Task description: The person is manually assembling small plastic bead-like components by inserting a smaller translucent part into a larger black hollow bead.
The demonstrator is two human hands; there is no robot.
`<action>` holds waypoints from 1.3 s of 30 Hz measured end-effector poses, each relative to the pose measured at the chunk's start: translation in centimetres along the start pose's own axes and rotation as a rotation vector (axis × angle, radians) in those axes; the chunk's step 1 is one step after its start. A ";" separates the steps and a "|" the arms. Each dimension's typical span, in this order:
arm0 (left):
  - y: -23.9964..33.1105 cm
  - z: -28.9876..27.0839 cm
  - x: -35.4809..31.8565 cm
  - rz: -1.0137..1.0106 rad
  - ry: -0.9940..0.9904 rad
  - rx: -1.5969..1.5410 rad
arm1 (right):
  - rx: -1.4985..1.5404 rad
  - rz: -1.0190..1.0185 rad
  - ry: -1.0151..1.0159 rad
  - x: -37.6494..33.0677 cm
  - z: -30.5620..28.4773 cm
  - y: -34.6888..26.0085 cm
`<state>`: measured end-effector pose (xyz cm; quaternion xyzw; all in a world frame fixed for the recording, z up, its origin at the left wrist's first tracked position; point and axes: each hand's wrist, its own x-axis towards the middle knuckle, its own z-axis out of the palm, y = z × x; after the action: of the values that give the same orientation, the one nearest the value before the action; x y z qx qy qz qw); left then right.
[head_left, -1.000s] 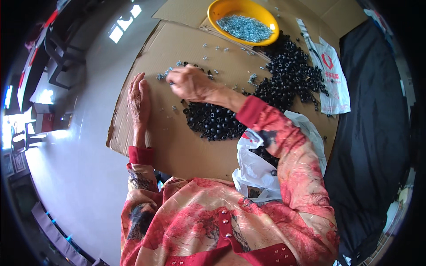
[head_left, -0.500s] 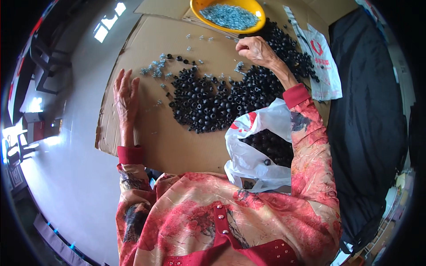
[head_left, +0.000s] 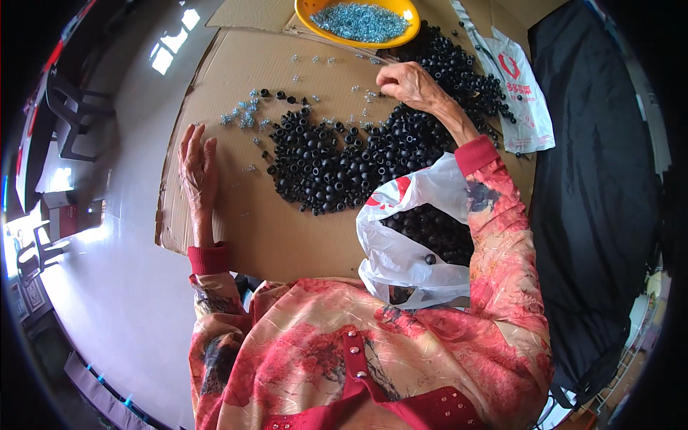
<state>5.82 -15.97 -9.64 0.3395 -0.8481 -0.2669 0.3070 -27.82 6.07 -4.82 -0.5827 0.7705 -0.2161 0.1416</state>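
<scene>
The yellow bowl (head_left: 308,11) of silvery parts is cut off by the top edge. The right hand (head_left: 410,84) curls its fingertips under, so any pinched item is hidden. The white plastic bag (head_left: 401,244) conceals most of its black contents. The scattered silvery pieces (head_left: 240,118) are too small to identify.

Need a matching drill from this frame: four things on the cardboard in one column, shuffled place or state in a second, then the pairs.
Things:
1. yellow bowl
2. white plastic bag
3. left hand
4. right hand

Places or states:
A. lies flat, palm down, on bare cardboard at the sheet's left edge
B. holds small silvery metal parts, at the far edge
C. open, part filled with black round parts, near the person's body
D. fingers curled, beside the pile of black round parts, just below the bowl

Pairs: 1-B, 2-C, 3-A, 4-D
</scene>
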 end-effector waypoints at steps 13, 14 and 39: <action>2.7 -3.3 -5.5 0.255 -0.104 0.115 | -0.174 -0.229 -0.118 -3.1 -0.1 -3.8; 3.3 -3.1 -6.3 0.312 -0.162 0.155 | -0.205 -0.248 -0.116 -3.3 0.3 -3.7; 0.4 -4.7 -8.0 0.201 0.073 0.167 | -0.157 -0.658 -0.003 6.4 11.6 -14.5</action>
<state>13.59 -10.95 -8.98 0.2868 -0.8854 -0.1508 0.3333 -12.03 -5.36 -7.38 -0.8096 0.5551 -0.1895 0.0199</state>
